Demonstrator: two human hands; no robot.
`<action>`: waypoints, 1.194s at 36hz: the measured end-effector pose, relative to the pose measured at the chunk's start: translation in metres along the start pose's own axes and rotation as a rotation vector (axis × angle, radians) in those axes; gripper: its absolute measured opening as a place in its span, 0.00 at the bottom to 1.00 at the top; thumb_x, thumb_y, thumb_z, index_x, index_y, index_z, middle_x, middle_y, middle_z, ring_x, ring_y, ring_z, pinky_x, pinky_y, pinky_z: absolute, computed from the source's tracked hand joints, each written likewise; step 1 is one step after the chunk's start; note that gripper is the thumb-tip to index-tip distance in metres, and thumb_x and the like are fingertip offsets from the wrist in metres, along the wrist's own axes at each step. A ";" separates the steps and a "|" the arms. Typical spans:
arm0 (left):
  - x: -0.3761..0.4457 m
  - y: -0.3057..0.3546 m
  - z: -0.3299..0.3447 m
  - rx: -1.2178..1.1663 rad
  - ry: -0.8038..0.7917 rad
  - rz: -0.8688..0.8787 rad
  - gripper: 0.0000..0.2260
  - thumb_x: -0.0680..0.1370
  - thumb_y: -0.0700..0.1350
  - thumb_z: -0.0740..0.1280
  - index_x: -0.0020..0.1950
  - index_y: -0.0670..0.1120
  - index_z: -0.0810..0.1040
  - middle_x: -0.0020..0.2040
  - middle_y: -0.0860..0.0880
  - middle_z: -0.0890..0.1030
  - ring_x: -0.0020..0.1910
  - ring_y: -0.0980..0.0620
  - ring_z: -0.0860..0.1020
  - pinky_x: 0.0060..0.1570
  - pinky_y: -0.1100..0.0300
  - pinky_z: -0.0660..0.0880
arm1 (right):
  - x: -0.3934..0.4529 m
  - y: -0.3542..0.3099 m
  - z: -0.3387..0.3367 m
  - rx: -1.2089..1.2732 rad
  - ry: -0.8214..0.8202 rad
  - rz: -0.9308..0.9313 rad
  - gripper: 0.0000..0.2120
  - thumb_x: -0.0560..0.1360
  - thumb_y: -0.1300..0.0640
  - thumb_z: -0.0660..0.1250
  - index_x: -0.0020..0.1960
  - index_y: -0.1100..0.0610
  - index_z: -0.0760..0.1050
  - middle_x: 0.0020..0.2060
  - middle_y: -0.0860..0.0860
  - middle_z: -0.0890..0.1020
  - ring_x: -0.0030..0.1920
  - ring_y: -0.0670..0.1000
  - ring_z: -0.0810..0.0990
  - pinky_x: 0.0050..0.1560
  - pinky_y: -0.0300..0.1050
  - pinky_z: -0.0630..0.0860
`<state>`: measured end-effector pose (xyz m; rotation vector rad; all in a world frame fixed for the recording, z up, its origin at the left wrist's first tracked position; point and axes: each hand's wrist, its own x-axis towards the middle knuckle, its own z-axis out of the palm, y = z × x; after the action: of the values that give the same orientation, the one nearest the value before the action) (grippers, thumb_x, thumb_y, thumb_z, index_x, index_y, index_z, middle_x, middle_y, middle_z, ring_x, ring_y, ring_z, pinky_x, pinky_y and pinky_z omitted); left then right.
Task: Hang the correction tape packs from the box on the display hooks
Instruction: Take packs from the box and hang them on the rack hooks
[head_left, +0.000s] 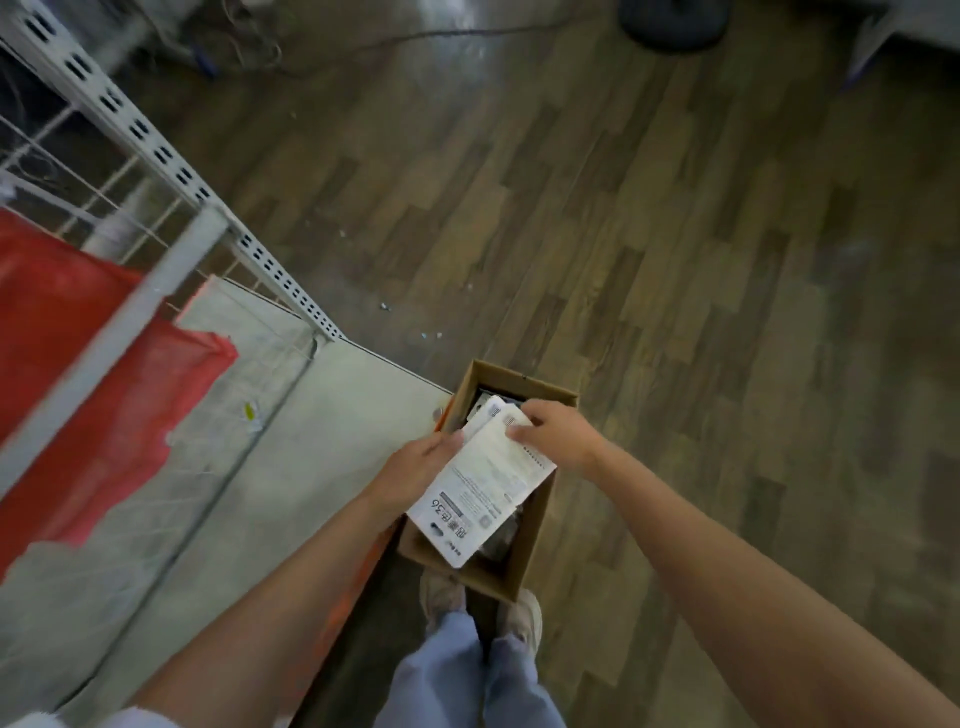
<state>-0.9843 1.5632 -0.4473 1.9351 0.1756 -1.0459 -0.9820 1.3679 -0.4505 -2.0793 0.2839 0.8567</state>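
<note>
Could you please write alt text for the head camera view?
Both hands hold white correction tape packs over an open cardboard box: the left hand grips one edge, the right hand pinches the top. A grey shelf stands at left, wood-pattern floor beyond.

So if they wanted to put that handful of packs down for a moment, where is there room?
The pale shelf is bare between the red sheet and the cardboard box. The wood floor right of the box is open too. The box itself is crowded: both hands and the packs fill it.
</note>
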 end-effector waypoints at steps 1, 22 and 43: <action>-0.013 0.013 -0.005 -0.005 0.001 0.027 0.07 0.80 0.52 0.63 0.54 0.51 0.76 0.47 0.49 0.84 0.40 0.54 0.84 0.39 0.61 0.80 | -0.011 -0.013 -0.010 0.014 0.019 -0.015 0.05 0.80 0.54 0.62 0.46 0.53 0.70 0.42 0.48 0.75 0.46 0.51 0.75 0.41 0.41 0.70; -0.308 0.153 -0.147 -0.002 0.380 0.345 0.15 0.73 0.44 0.74 0.57 0.44 0.77 0.51 0.45 0.83 0.42 0.52 0.83 0.45 0.58 0.80 | -0.195 -0.271 -0.072 0.279 -0.142 -0.446 0.14 0.73 0.55 0.73 0.53 0.58 0.72 0.50 0.56 0.84 0.49 0.56 0.84 0.51 0.52 0.81; -0.467 -0.020 -0.155 -1.137 0.864 0.620 0.10 0.75 0.31 0.66 0.52 0.44 0.76 0.40 0.50 0.85 0.42 0.49 0.82 0.42 0.52 0.79 | -0.308 -0.373 0.174 0.793 -0.551 -0.536 0.13 0.75 0.68 0.63 0.58 0.63 0.76 0.50 0.60 0.84 0.47 0.58 0.82 0.50 0.56 0.78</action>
<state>-1.1961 1.8199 -0.0841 1.0908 0.4786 0.3547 -1.1135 1.7017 -0.0833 -1.0486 -0.2090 0.7713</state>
